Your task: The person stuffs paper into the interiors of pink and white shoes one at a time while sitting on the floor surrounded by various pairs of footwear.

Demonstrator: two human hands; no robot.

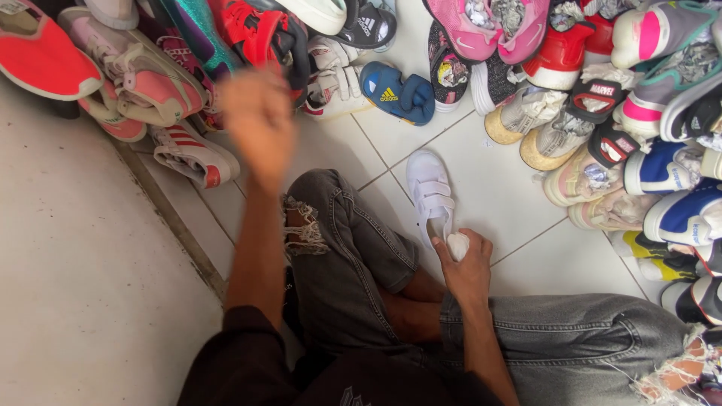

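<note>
From the head camera, the person sits on a pale tiled floor point(496, 188) with legs folded, in torn grey jeans point(353, 256).

The right hand point(468, 263) rests low between the knees. Its fingers are curled around a small wad of white paper point(457, 245), which sits at the heel opening of a small white shoe point(430, 192) with two straps across the top. The shoe lies flat on the tile just ahead of the left knee, toe pointing away from the person, and the wad touches its rear edge.

The left hand point(257, 120) is raised above the floor, out in front of the left knee, and is blurred. It looks loosely closed, but I cannot tell how far open it is or whether it holds anything. It hovers near a white and red sneaker point(194, 154) lying on its side by the floor's dark joint.

Shoes are heaped around the far edge of the floor: a pile of pink and red shoes point(143, 68) at the upper left, a blue sandal point(397, 94) in the middle, and a dense pile of mixed shoes point(639, 128) along the right side, several stuffed with crumpled paper.
</note>
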